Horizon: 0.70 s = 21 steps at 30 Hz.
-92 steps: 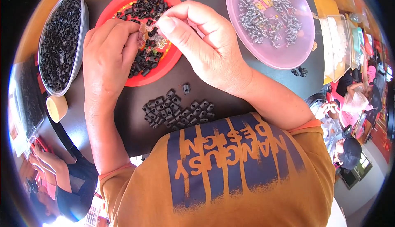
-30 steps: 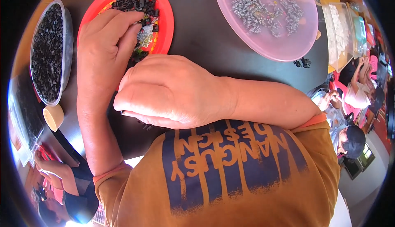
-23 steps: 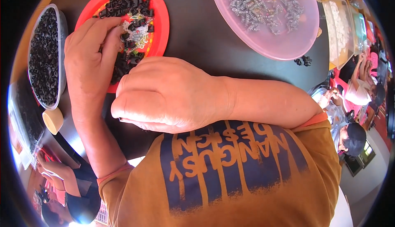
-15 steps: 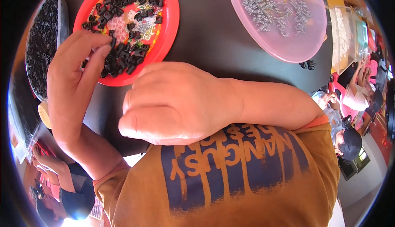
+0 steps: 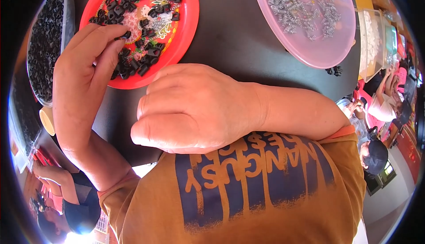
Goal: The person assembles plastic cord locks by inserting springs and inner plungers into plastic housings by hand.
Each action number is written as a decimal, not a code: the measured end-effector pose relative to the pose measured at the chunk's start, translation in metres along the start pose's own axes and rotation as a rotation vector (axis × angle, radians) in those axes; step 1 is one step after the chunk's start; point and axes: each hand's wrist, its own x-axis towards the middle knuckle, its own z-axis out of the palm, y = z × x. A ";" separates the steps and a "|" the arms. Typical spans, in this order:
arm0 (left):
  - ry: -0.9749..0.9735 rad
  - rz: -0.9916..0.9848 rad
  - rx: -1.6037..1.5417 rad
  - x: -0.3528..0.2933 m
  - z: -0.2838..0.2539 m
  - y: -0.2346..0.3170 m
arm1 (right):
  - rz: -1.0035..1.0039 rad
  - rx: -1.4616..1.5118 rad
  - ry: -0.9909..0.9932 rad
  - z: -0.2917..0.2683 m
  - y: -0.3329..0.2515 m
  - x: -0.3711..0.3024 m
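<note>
My right hand [image 5: 195,109] lay near me, curled knuckles-up on the black table [image 5: 239,44], contents hidden, can't tell. Farther left, my left hand [image 5: 82,73] pinched narrow at small black parts [image 5: 137,27] on the red plate [image 5: 188,20]. Picking step; next probably needs one part lifted cleanly.

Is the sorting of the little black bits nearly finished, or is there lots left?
Hard to judge, but plenty seems left. A clear tub at the left is full of small black pieces. Right now the left hand pinches pieces on the red plate, while the right hand rests in a loose fist on the black table. Many black pieces lie on that plate, and the pink plate is covered with metal springs.
</note>
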 end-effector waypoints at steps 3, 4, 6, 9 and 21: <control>0.011 0.079 0.012 -0.003 -0.003 0.002 | 0.002 0.010 0.003 0.001 -0.002 0.001; -0.043 0.085 -0.020 -0.006 -0.004 0.005 | -0.002 0.014 0.003 0.002 -0.002 0.001; -0.100 0.100 -0.059 -0.004 -0.001 0.006 | -0.006 0.002 0.019 0.002 -0.001 0.001; -0.129 0.130 0.024 0.004 0.011 0.007 | 0.018 -0.022 0.032 0.001 0.003 -0.002; -0.016 0.079 0.131 0.003 0.018 0.013 | 0.044 0.054 -0.003 -0.001 0.003 -0.002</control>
